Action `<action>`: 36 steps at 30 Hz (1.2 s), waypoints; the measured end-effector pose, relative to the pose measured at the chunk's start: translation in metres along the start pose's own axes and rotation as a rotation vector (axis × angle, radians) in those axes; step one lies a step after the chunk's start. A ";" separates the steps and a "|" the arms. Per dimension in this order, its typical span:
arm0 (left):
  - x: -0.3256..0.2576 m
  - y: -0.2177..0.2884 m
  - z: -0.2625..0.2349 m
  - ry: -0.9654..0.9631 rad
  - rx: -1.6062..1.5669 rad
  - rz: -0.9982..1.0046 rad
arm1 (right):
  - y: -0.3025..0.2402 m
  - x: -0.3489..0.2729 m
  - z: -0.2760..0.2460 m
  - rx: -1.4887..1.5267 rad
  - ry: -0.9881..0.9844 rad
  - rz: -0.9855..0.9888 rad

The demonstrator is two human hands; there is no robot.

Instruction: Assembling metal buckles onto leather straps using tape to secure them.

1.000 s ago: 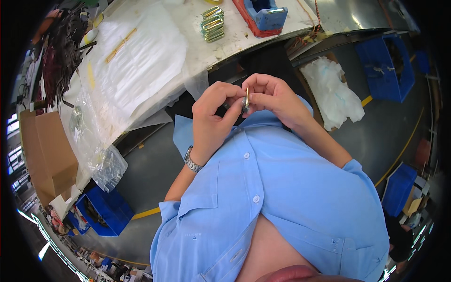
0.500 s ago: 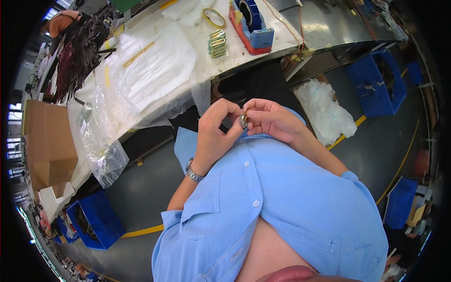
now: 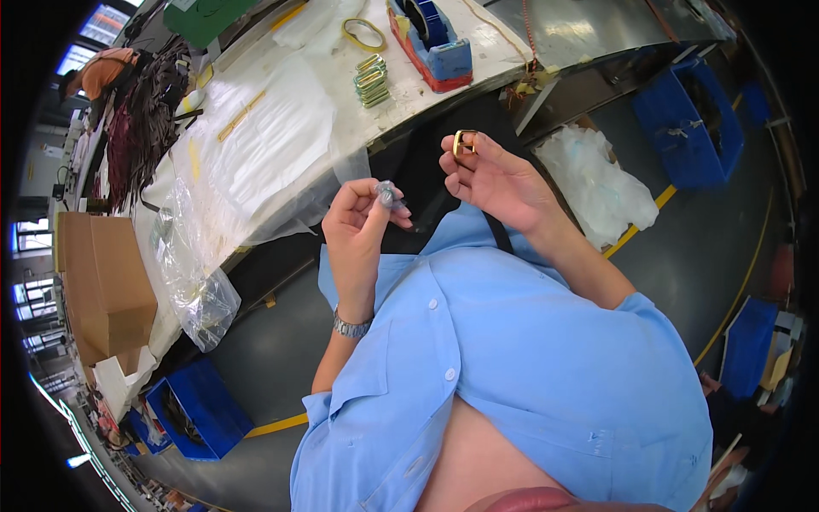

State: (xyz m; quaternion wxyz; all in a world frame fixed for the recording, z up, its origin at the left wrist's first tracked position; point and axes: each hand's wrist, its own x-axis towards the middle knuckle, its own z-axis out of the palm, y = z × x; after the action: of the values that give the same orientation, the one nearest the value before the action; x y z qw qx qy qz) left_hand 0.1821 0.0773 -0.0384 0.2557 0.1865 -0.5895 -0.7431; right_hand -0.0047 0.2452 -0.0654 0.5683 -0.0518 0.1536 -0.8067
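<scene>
In my right hand (image 3: pixel 509 183), raised in front of the table's edge, a gold-coloured metal buckle (image 3: pixel 457 143) is pinched between thumb and fingers. My left hand (image 3: pixel 354 229), with a metal watch on its wrist, is closed on a small crumpled piece of clear plastic film (image 3: pixel 387 194) between thumb and forefinger. The two hands are apart. Beyond them, on the worktable, several similar gold buckles (image 3: pixel 371 83) stand in a row.
A blue-and-red tape dispenser (image 3: pixel 439 53) and a yellow tape roll (image 3: pixel 364 35) are on the worktable (image 3: pixel 408 113). White sheets (image 3: pixel 281 136) cover its left part, near a cardboard box (image 3: pixel 111 290). Blue bins (image 3: pixel 200 410) stand on the floor. Another person (image 3: pixel 107 72) bends at the far left.
My hands have drawn apart, the right moving up with the buckle, the left moving left with the crumpled film. The view has shifted a little.
</scene>
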 end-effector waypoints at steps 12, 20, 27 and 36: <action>0.104 -0.024 0.184 -0.520 0.465 0.400 | -0.055 -0.103 -0.088 0.247 0.063 -0.388; 0.170 -0.136 0.335 -0.872 0.695 0.618 | -0.079 -0.169 -0.123 0.152 0.263 -0.523; 0.156 -0.107 0.299 -0.805 0.533 0.271 | -0.074 -0.118 -0.129 0.085 0.308 -0.377; 0.113 -0.040 0.180 -0.454 0.505 0.222 | -0.103 -0.073 -0.088 0.076 0.172 -0.154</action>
State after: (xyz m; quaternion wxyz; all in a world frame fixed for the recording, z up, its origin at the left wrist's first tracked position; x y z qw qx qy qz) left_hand -0.0184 0.1569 -0.0320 0.1432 0.0090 -0.8130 -0.5643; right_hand -0.0944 0.3616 -0.1105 0.4909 0.0275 0.1667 -0.8547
